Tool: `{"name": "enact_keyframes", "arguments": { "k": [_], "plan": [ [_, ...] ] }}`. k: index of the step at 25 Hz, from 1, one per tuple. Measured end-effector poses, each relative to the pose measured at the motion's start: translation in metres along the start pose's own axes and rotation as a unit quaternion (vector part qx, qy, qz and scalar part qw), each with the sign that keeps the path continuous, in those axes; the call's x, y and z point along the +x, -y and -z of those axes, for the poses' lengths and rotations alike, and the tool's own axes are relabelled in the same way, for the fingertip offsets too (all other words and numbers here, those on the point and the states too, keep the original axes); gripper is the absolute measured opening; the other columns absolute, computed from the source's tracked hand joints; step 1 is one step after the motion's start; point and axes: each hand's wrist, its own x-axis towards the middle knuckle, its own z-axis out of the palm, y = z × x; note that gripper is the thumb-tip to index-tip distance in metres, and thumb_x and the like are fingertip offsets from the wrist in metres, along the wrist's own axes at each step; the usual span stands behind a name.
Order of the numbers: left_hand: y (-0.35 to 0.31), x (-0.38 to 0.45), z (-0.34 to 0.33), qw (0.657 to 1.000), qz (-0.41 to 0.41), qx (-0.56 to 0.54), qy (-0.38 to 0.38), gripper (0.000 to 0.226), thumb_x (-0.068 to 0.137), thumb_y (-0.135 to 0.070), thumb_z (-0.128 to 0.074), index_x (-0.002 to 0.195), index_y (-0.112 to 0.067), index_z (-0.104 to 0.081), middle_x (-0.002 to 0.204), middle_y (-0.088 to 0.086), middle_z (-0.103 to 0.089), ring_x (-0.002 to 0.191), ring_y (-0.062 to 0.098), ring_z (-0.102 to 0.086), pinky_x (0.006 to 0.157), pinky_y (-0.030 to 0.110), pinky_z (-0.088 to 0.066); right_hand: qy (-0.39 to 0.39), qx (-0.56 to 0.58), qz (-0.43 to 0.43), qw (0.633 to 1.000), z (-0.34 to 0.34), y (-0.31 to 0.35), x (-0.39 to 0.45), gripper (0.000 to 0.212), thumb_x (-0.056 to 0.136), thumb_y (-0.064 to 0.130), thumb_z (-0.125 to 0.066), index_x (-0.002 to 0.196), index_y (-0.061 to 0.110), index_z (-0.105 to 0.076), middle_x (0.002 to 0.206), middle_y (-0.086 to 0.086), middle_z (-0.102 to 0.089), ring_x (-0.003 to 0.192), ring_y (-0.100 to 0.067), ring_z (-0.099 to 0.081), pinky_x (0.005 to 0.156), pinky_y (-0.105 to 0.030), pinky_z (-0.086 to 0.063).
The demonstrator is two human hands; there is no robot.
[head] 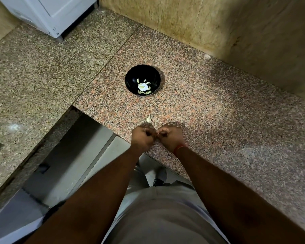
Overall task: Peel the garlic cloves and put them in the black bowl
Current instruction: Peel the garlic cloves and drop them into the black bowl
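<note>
Peeling looks to be the step in hand: the left hand (142, 136) and right hand (169, 136) meet knuckle to knuckle over the near edge of the speckled pink granite table (218, 106), fingers curled, each grip apparently pinching a small garlic clove mostly hidden between them. A pale unpeeled clove (149, 118) lies just beyond. The round black bowl (130, 80), farther off, holds peeled cloves (143, 88). Next, probably, strip the skin and carry the clove forward to the bowl.

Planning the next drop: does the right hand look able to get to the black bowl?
Probably yes. Bare counter lies between the right hand and the black bowl; only a small garlic piece sits slightly left of that path.
</note>
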Motion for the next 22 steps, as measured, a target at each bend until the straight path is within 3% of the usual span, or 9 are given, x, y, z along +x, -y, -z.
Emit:
{"name": "enact_keyframes", "arguments": {
  "k": [2, 4, 7, 10, 13, 16, 20, 22],
  "plan": [
    [-0.001, -0.003, -0.001, 0.995, -0.051, 0.085, 0.004, 0.022, 0.085, 0.000, -0.074, 0.067, -0.013, -0.073, 0.070, 0.005, -0.072, 0.061, 0.012, -0.063, 0.064, 0.026, -0.054, -0.001, -0.119, 0.064, 0.991, 0.000, 0.004, 0.003, 0.041, 0.096, 0.016, -0.059, 0.057, 0.026, -0.053, 0.056, 0.011, -0.052, 0.051, -0.004, -0.049, 0.051, -0.018, -0.037],
    [0.000, -0.003, 0.000, 0.991, -0.070, 0.118, 0.003, 0.018, 0.085, -0.003, -0.076, 0.068, -0.010, -0.075, 0.069, 0.004, -0.073, 0.055, 0.007, -0.060, 0.060, 0.023, -0.051, -0.002, -0.181, 0.113, 0.977, -0.001, 0.002, 0.007, 0.048, 0.095, 0.012, -0.055, 0.052, 0.028, -0.040, 0.052, 0.013, -0.043, 0.049, -0.006, -0.043, 0.056, -0.023, -0.036],
    [-0.001, -0.003, 0.004, 0.996, -0.028, 0.082, 0.006, 0.019, 0.084, 0.004, -0.072, 0.072, -0.010, -0.076, 0.074, 0.008, -0.073, 0.054, 0.013, -0.067, 0.051, 0.028, -0.057, -0.013, -0.215, 0.155, 0.964, -0.004, -0.004, 0.007, 0.044, 0.085, 0.004, -0.057, 0.051, 0.029, -0.043, 0.052, 0.014, -0.042, 0.049, -0.007, -0.041, 0.057, -0.029, -0.047],
    [-0.005, -0.003, 0.004, 0.999, 0.011, 0.048, 0.012, 0.013, 0.086, 0.008, -0.071, 0.083, -0.004, -0.076, 0.080, 0.013, -0.073, 0.048, 0.015, -0.066, 0.046, 0.029, -0.056, -0.016, -0.210, 0.125, 0.970, -0.004, -0.003, 0.007, 0.033, 0.082, 0.002, -0.056, 0.053, 0.019, -0.059, 0.053, 0.007, -0.054, 0.050, -0.013, -0.049, 0.059, -0.033, -0.054],
    [-0.005, -0.001, 0.003, 0.997, 0.069, -0.014, 0.010, 0.005, 0.089, 0.006, -0.071, 0.087, 0.003, -0.073, 0.073, 0.021, -0.072, 0.047, 0.026, -0.065, 0.044, 0.036, -0.056, -0.003, -0.186, 0.059, 0.981, -0.001, 0.004, 0.006, 0.027, 0.083, 0.001, -0.058, 0.063, 0.013, -0.071, 0.060, 0.002, -0.066, 0.056, -0.013, -0.062, 0.065, -0.029, -0.058],
    [-0.003, 0.001, 0.006, 0.996, 0.085, -0.034, 0.020, 0.007, 0.090, 0.004, -0.071, 0.086, 0.008, -0.071, 0.071, 0.029, -0.070, 0.049, 0.032, -0.064, 0.044, 0.039, -0.056, 0.005, -0.158, 0.025, 0.987, 0.002, 0.010, 0.006, 0.026, 0.083, 0.000, -0.064, 0.063, 0.016, -0.072, 0.061, 0.005, -0.067, 0.058, -0.007, -0.064, 0.069, -0.022, -0.055],
    [0.002, 0.003, 0.003, 0.998, 0.059, -0.021, 0.018, 0.009, 0.092, 0.002, -0.071, 0.084, 0.006, -0.070, 0.065, 0.023, -0.067, 0.047, 0.030, -0.062, 0.044, 0.039, -0.055, 0.003, -0.148, 0.018, 0.989, 0.003, 0.011, 0.009, 0.026, 0.081, 0.002, -0.071, 0.061, 0.019, -0.073, 0.055, 0.018, -0.056, 0.052, 0.008, -0.054, 0.068, -0.019, -0.054],
    [0.009, 0.007, -0.001, 0.997, -0.027, 0.064, -0.014, 0.019, 0.090, 0.000, -0.071, 0.072, -0.005, -0.070, 0.061, 0.011, -0.068, 0.046, 0.027, -0.064, 0.049, 0.038, -0.058, -0.004, -0.156, 0.009, 0.988, 0.002, 0.013, 0.008, 0.031, 0.081, 0.004, -0.070, 0.058, 0.025, -0.069, 0.054, 0.020, -0.055, 0.052, 0.008, -0.055, 0.068, -0.018, -0.055]
  ]
}}
